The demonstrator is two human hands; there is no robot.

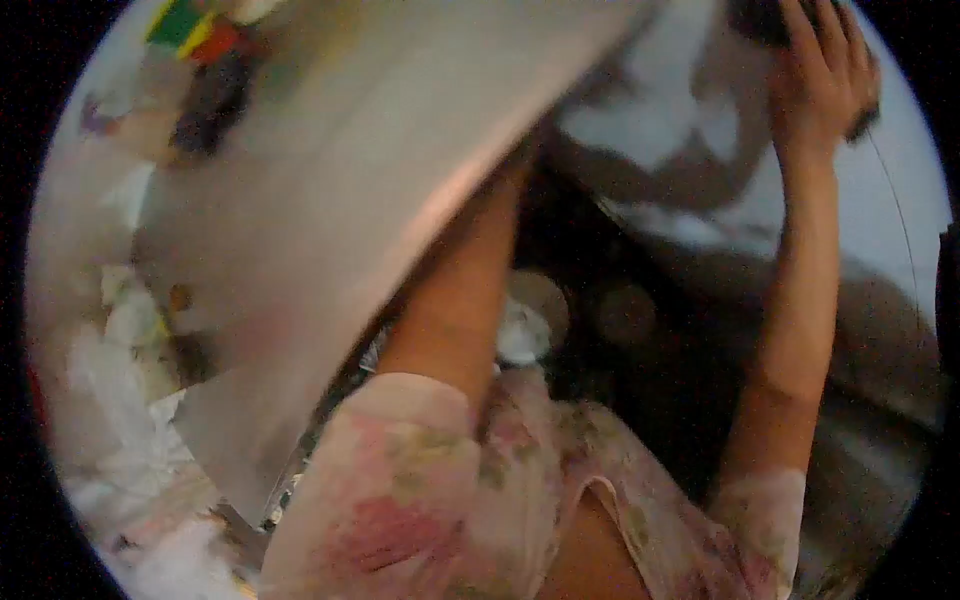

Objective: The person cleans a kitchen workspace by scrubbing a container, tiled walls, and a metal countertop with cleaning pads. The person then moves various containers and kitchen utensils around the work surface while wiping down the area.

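Dark object [762,22] lies against the right hand [828,72], at upper right over a glossy surface [655,110]; I cannot tell whether the fingers grasp it. The left arm [450,300] is farther off, its hand hidden behind a pale panel [350,150] whose long edge slants up rightward.

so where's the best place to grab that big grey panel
The grey panel is probably best held by its long slanting edge, coming from the right, where the left arm runs up alongside it. Its face looks broad and flat, offering little to grip, while that edge lies toward the arm. The left hand is hidden.
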